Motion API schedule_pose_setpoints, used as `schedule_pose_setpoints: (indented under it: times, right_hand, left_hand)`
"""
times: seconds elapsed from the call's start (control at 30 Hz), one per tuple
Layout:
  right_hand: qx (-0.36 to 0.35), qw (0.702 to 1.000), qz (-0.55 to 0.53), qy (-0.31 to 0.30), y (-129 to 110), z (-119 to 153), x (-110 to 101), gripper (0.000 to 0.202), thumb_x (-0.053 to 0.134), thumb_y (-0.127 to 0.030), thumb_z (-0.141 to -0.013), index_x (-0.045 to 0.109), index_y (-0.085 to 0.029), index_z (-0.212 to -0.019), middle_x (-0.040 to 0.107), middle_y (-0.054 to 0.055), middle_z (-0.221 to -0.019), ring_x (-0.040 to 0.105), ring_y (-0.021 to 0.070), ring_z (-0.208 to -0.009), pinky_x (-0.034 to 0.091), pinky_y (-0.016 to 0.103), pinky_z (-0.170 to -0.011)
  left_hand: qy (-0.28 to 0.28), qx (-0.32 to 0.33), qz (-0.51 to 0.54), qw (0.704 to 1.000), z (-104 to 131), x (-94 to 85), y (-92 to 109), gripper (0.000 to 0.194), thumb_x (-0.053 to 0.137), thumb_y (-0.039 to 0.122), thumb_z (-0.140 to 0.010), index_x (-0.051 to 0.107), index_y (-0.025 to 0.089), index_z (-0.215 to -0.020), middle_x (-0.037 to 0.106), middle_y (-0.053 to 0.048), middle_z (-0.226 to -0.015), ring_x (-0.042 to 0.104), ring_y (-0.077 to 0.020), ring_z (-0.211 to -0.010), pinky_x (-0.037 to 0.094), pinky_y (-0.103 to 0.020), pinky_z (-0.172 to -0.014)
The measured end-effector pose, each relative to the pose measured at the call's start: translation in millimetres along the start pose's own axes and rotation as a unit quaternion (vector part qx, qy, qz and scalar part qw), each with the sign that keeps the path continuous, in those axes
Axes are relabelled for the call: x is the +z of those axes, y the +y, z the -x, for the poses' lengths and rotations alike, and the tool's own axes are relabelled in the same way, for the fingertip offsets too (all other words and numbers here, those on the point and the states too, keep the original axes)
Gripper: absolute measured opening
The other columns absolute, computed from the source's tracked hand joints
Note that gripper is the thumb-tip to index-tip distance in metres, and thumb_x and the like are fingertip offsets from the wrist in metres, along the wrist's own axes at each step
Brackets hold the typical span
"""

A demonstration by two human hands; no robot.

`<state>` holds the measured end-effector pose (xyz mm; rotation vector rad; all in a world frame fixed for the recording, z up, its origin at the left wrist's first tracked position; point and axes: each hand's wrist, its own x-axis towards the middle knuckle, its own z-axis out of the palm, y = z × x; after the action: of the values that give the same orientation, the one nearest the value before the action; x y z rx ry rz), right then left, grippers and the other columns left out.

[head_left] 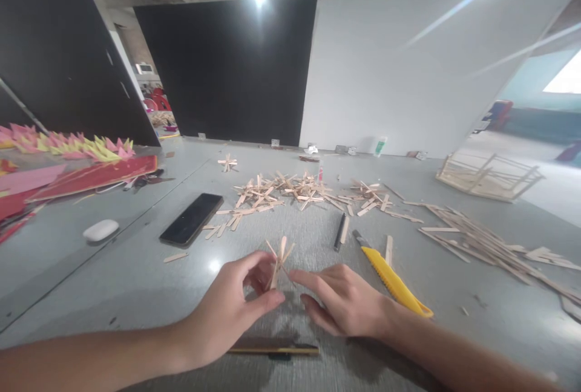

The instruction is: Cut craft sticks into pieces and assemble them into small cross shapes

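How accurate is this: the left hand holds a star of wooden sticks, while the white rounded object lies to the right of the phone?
One slip: the head view shows the white rounded object to the left of the phone, not the right. The left hand does hold a star of wooden sticks.

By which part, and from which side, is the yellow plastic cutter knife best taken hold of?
Grip the yellow knife mid-handle, probably from the right: its long handle lies along the table, its grey tip points forward, and the right hand lies close on its left.
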<state>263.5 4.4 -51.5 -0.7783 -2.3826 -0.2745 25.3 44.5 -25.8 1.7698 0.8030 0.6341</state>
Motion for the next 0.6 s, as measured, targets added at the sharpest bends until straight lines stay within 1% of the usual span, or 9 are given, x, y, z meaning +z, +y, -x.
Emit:
schedule_pose_setpoints:
  times: [0.03, 0.1, 0.2, 0.37, 0.5, 0.6]
  right_hand:
    - [0.005, 1.000, 0.000, 0.004, 0.2, 0.5, 0.3, 0.028, 0.032, -0.013, -0.105, 0.045, -0.010, -0.130, 0.064, -0.003, -0.063, 0.053, 0.0135, -0.043, 0.035, 0.028, -0.043]
    - [0.020, 1.000, 0.002, 0.010, 0.7, 2.2, 1.5, 0.032, 0.032, -0.014, -0.106, 0.042, -0.007, -0.135, 0.063, -0.004, -0.062, 0.052, 0.0134, -0.042, 0.035, 0.027, -0.043]
    - [0.047, 0.999, 0.007, 0.011, 1.7, 4.5, 3.5, 0.037, 0.032, -0.015, -0.107, 0.037, -0.004, -0.142, 0.061, -0.005, -0.059, 0.050, 0.0136, -0.041, 0.035, 0.027, -0.044]
    - [0.075, 0.997, 0.009, -0.007, 2.7, 4.8, 4.3, 0.037, 0.032, -0.014, -0.106, 0.038, -0.007, -0.142, 0.060, -0.006, -0.058, 0.051, 0.0132, -0.041, 0.034, 0.026, -0.046]
    - [0.080, 0.997, 0.005, -0.017, 3.3, 4.4, 4.5, 0.038, 0.032, -0.014, -0.105, 0.036, -0.009, -0.142, 0.058, -0.007, -0.057, 0.049, 0.0129, -0.040, 0.033, 0.026, -0.045]
    - [0.085, 0.996, 0.008, -0.015, 3.3, 4.6, 4.7, 0.041, 0.032, -0.013, -0.105, 0.033, -0.009, -0.145, 0.059, -0.007, -0.057, 0.049, 0.0139, -0.040, 0.033, 0.026, -0.045]
  left_hand:
    - [-0.006, 0.005, -0.021, 1.000, -0.1, -0.2, 1.5, 0.011, 0.069, 0.029, -0.093, 0.060, 0.021, -0.091, 0.056, 0.002, -0.081, 0.053, -0.0174, -0.080, 0.044, -0.032, -0.079]
    - [-0.013, 0.012, -0.048, 0.999, 0.4, -0.4, 3.5, 0.016, 0.066, 0.028, -0.094, 0.058, 0.021, -0.083, 0.055, 0.002, -0.080, 0.053, -0.0174, -0.080, 0.043, -0.031, -0.078]
    - [-0.015, 0.020, -0.070, 0.997, 1.7, -0.5, 3.5, 0.016, 0.062, 0.029, -0.097, 0.057, 0.021, -0.084, 0.055, 0.003, -0.079, 0.053, -0.0173, -0.079, 0.043, -0.030, -0.077]
    - [-0.019, 0.016, -0.091, 0.996, 2.3, -0.4, 0.9, 0.020, 0.054, 0.034, -0.102, 0.063, 0.021, -0.090, 0.056, 0.002, -0.079, 0.052, -0.0172, -0.078, 0.040, -0.028, -0.073]
    - [-0.031, 0.009, -0.086, 0.996, 2.4, -0.2, 0.8, 0.021, 0.055, 0.034, -0.102, 0.063, 0.021, -0.089, 0.056, 0.003, -0.078, 0.053, -0.0163, -0.078, 0.041, -0.027, -0.073]
    - [-0.029, 0.011, -0.085, 0.996, 2.0, -0.1, 1.7, 0.019, 0.056, 0.032, -0.101, 0.063, 0.021, -0.088, 0.056, 0.003, -0.078, 0.053, -0.0157, -0.078, 0.041, -0.026, -0.074]
